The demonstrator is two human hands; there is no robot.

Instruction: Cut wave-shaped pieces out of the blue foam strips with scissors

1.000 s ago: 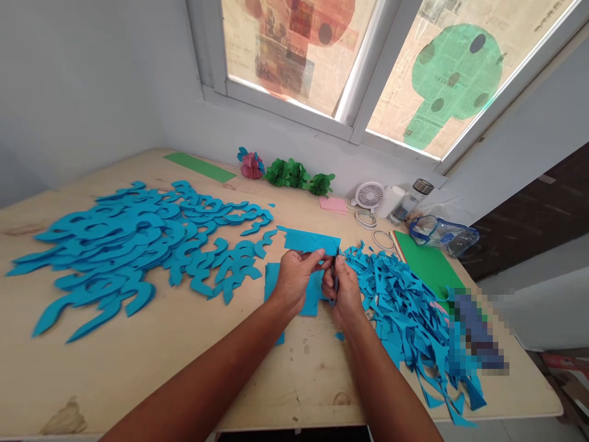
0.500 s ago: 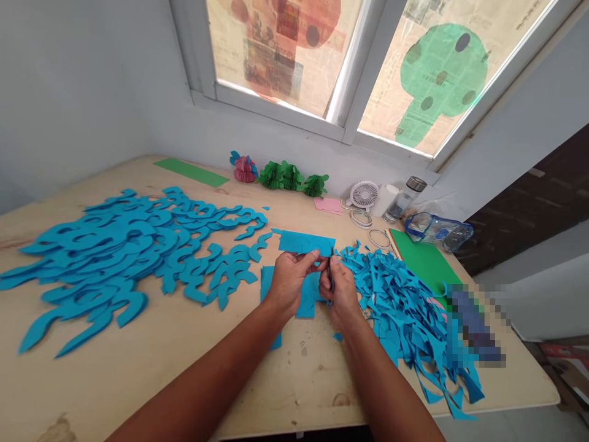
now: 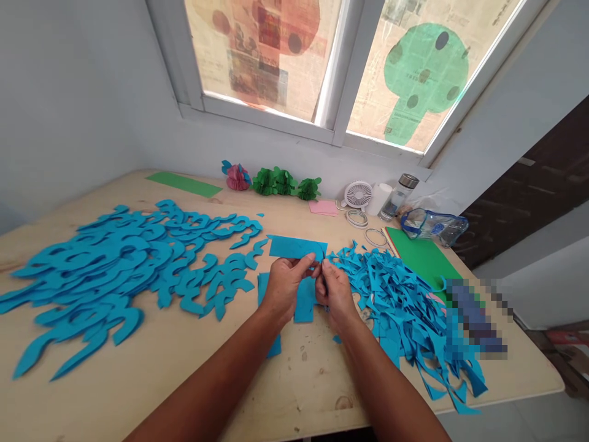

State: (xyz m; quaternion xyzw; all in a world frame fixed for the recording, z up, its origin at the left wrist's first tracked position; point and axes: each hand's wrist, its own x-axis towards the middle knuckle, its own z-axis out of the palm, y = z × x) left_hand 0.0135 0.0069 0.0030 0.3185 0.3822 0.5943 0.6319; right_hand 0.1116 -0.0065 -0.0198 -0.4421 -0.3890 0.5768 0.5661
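Near the table's middle, my left hand [image 3: 286, 283] pinches a blue paper strip [image 3: 294, 247] by its lower edge. Close beside it, my right hand [image 3: 338, 291] is closed around a pair of dark scissors [image 3: 323, 256]; the fingers hide most of them, and the blades meet the strip's right end. Under my hands lie more blue paper pieces [image 3: 304, 307], partly covered. To the left spreads a large heap of wavy blue paper cutouts [image 3: 105, 252]. On the right is a pile of blue paper scraps [image 3: 396, 294].
Along the wall stand a pink paper flower [image 3: 237, 177], green paper flowers [image 3: 276, 182], a small white fan [image 3: 358, 194], a bottle [image 3: 398, 196] and a clear pouch [image 3: 432, 226]. Green sheets [image 3: 421, 255] lie at right on the wooden table [image 3: 304, 393]. A pixelated patch hides something there.
The whole view has shifted slightly. My hands stay together at the blue strip, with the scissors at its right end; the grip looks the same.
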